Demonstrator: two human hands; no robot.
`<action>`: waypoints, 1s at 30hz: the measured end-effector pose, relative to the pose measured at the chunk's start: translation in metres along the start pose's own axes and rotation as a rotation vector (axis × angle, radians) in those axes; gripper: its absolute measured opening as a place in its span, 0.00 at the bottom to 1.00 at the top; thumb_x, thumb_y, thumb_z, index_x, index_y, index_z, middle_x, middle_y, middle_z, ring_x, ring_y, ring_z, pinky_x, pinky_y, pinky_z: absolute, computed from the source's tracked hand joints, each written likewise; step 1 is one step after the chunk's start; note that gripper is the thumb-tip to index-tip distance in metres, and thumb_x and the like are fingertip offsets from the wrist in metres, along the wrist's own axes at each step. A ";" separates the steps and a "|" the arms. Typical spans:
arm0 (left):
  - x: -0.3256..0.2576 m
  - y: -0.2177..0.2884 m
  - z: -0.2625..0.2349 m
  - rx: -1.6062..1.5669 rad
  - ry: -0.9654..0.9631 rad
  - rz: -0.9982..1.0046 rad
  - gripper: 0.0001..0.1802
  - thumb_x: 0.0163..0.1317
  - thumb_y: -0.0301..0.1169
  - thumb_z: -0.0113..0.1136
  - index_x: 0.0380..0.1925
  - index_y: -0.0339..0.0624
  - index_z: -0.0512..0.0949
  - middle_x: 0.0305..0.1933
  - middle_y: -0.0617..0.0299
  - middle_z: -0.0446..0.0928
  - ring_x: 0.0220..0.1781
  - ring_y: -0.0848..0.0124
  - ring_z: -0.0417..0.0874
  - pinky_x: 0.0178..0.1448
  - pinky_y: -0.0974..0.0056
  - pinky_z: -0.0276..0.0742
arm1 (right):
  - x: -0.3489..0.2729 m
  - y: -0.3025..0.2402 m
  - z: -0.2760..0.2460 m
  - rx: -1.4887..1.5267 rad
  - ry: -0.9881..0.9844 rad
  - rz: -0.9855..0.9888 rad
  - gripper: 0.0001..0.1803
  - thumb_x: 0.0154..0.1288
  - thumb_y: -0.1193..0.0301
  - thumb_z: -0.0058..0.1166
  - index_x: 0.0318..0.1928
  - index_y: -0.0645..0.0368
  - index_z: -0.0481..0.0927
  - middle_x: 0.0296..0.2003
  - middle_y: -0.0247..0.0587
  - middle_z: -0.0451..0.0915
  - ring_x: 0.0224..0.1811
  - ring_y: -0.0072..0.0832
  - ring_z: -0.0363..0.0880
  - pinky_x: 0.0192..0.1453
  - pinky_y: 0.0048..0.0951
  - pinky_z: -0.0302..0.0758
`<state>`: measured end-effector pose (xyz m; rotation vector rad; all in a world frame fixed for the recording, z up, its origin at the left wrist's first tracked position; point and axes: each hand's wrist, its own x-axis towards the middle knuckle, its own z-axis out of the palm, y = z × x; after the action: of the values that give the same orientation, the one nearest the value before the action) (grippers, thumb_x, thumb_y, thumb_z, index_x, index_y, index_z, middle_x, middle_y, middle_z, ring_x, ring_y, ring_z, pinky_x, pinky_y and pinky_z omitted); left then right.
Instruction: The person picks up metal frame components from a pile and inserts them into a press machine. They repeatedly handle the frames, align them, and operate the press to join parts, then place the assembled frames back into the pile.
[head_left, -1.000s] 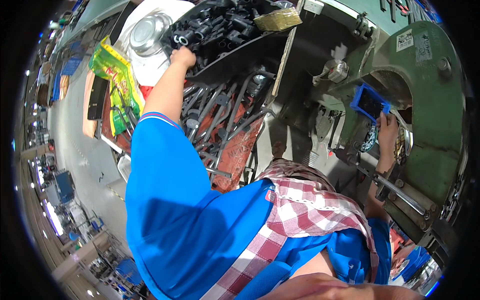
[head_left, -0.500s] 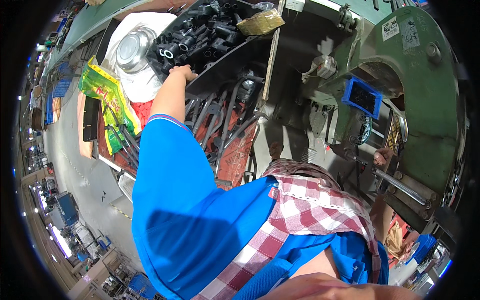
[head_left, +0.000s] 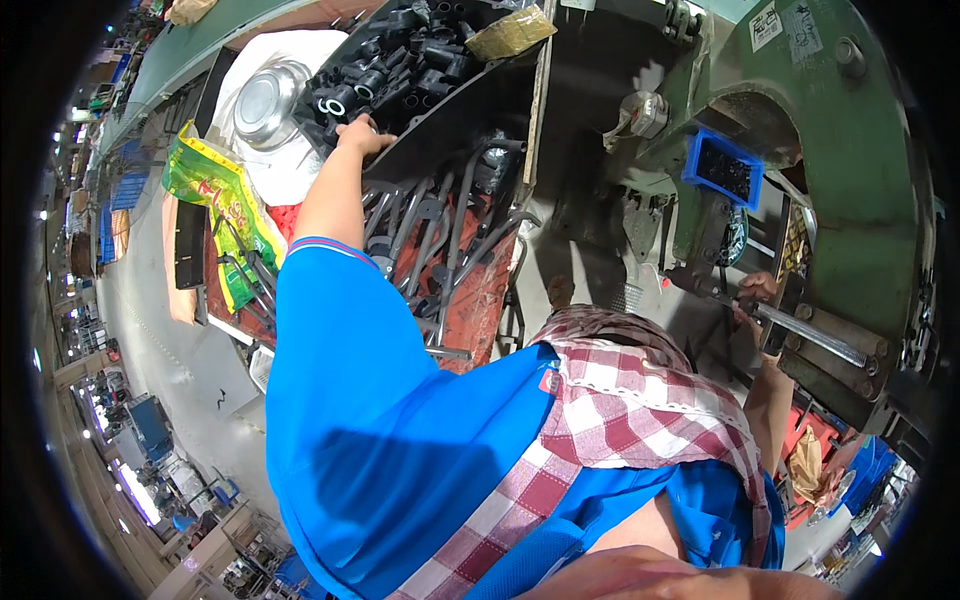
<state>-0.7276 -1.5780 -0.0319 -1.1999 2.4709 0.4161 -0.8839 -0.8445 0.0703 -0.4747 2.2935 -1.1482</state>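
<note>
My left hand (head_left: pixel 360 136) reaches over the near side of a black bin (head_left: pixel 440 108). Its thumb and fingers are spread apart at the edge of a heap of black tubular plastic parts (head_left: pixel 395 75). No part shows clearly between those fingers, though dark pieces lie right against them. On the right, my right hand (head_left: pixel 757 287) is beside the end of a shiny metal rod (head_left: pixel 815 337) at a green machine (head_left: pixel 865 190). Its fingers are curled, and what they hold is too small and shadowed to name.
Bent dark metal tubes (head_left: pixel 440 225) lie on a red surface below the bin. A metal bowl (head_left: pixel 265 103) rests on a white sack, near a green-yellow bag (head_left: pixel 222 200). A blue tray (head_left: pixel 722 168) of small dark pieces sits at the machine. Tape-covered cardboard (head_left: pixel 510 35) lies on the bin's corner.
My left hand has shifted slightly farther over the bin, and its fingers are more spread. My right hand stays near the rod's end, a little higher in view. The whole view has tilted slightly.
</note>
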 end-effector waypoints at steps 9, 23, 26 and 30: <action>-0.060 -0.009 -0.014 -0.151 0.525 0.126 0.30 0.52 0.48 0.68 0.55 0.52 0.76 0.47 0.38 0.78 0.53 0.45 0.77 0.59 0.53 0.73 | 0.014 0.020 0.003 -0.103 -0.146 -0.228 0.15 0.56 0.72 0.68 0.40 0.60 0.74 0.30 0.30 0.79 0.33 0.19 0.77 0.36 0.19 0.74; -0.287 0.140 0.078 -0.174 0.965 0.609 0.17 0.53 0.37 0.64 0.44 0.51 0.78 0.57 0.54 0.70 0.64 0.56 0.68 0.67 0.47 0.57 | 0.004 0.024 0.017 -1.111 0.121 -0.993 0.13 0.64 0.70 0.61 0.47 0.57 0.78 0.39 0.35 0.81 0.41 0.23 0.78 0.47 0.27 0.74; -0.337 0.141 0.122 -0.009 0.847 0.668 0.16 0.53 0.37 0.64 0.43 0.51 0.79 0.61 0.55 0.69 0.67 0.58 0.65 0.71 0.47 0.52 | 0.021 0.051 0.019 -0.887 0.029 -0.871 0.14 0.68 0.68 0.56 0.50 0.60 0.79 0.44 0.38 0.80 0.48 0.26 0.77 0.56 0.30 0.71; -0.399 0.128 0.155 -0.122 0.784 0.436 0.16 0.54 0.36 0.64 0.43 0.49 0.78 0.62 0.52 0.67 0.67 0.56 0.65 0.70 0.45 0.52 | 0.022 0.045 0.035 -0.099 -0.116 -0.234 0.12 0.67 0.68 0.57 0.48 0.61 0.80 0.44 0.36 0.81 0.47 0.26 0.77 0.55 0.29 0.71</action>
<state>-0.5708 -1.1626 0.0190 -0.9742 3.4529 0.2256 -0.8840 -0.8521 0.0096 -0.8439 2.2444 -1.0857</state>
